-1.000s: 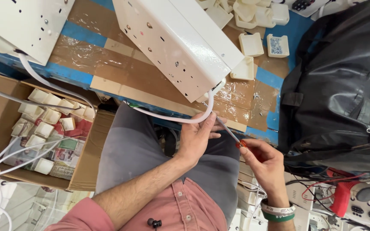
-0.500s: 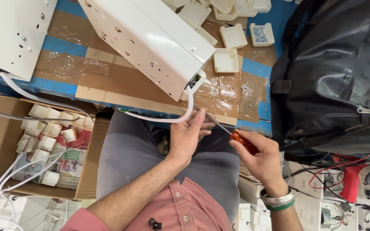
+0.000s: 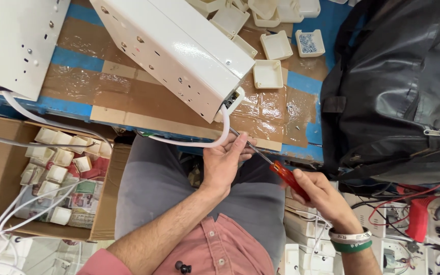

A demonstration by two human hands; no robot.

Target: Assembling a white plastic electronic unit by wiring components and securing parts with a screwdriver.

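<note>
Right hand [image 3: 315, 192] gripping screwdriver [image 3: 276, 168]; left hand [image 3: 224, 162] pinching white cable [image 3: 199, 143].

Bright even light, glare on taped table [image 3: 260, 109], sharp focus.

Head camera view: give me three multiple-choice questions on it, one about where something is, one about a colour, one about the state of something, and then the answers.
1. Where does the black bag sit?
A. on the right of the bench
B. inside the cardboard box
C. on the person's lap

2. What colour is the handle of the screwdriver?
A. yellow
B. red
C. green

3. What is the left hand doing?
A. resting flat on the bench
B. holding the white cable
C. gripping a hammer

Answers:
1 A, the bag fills the right side, over the blue, taped bench.
2 B, the handle in the right hand is red, with a metal shaft toward the end of the white metal box.
3 B, its fingers pinch the white cable near where it enters the box.
</note>
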